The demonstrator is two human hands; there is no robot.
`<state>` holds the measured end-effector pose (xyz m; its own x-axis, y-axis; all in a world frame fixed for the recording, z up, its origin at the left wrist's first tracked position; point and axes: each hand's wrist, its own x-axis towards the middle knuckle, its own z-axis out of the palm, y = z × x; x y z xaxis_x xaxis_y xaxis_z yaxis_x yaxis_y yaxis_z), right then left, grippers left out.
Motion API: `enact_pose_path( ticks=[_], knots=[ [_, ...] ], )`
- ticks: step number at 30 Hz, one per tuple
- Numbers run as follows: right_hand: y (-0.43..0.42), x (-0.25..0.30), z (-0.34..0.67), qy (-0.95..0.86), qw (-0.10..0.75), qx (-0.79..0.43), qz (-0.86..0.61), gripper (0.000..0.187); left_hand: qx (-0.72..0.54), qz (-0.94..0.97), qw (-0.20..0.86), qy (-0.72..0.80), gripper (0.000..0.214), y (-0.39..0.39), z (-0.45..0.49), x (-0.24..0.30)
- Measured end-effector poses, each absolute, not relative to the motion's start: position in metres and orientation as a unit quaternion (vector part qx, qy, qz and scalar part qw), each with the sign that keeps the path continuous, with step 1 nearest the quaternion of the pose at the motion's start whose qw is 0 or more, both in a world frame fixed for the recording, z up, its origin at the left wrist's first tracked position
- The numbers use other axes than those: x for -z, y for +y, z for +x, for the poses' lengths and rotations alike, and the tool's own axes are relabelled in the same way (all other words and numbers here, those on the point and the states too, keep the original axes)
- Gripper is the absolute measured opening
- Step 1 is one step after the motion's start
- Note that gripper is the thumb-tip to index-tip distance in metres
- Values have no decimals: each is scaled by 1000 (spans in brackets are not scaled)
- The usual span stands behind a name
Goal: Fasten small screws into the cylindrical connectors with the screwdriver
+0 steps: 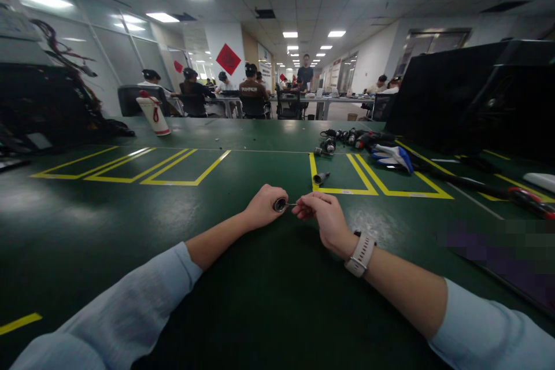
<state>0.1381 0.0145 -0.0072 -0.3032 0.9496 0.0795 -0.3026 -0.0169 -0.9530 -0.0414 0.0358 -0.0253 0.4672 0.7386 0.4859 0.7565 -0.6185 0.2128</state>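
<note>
Wrapped around a dark, round metal part (280, 204) with a hollow open end, my left hand (265, 206) is over the green table. My right hand (319, 211), with a watch on the wrist, pinches the end of a thin metal rod or pin (291, 204). The rod's other end reaches to the round part, but whether it is inserted there I cannot tell. Just beyond my right hand, a grey cone-shaped metal part (321, 178) lies on its side at a yellow tape line.
Yellow tape frames (186, 184) mark the green table (243, 156). Metal parts (328, 146), blue-and-white gloves (393, 157) and a red-and-black tool (531, 201) lie to the right. A white cup (154, 115) stands at the left. Black monitors flank the table, and people sit beyond.
</note>
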Motion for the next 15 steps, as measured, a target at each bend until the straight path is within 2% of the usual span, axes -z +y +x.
enact_pose_path(
  ticks=[5,15],
  knots=[
    [16,11,138,-445,491,-678,-317,12,296,-837,20,-460,9,37,-43,27],
    [16,10,139,-468,505,-657,-307,13,290,-837,-1,-464,11,35,-42,24]
  ],
)
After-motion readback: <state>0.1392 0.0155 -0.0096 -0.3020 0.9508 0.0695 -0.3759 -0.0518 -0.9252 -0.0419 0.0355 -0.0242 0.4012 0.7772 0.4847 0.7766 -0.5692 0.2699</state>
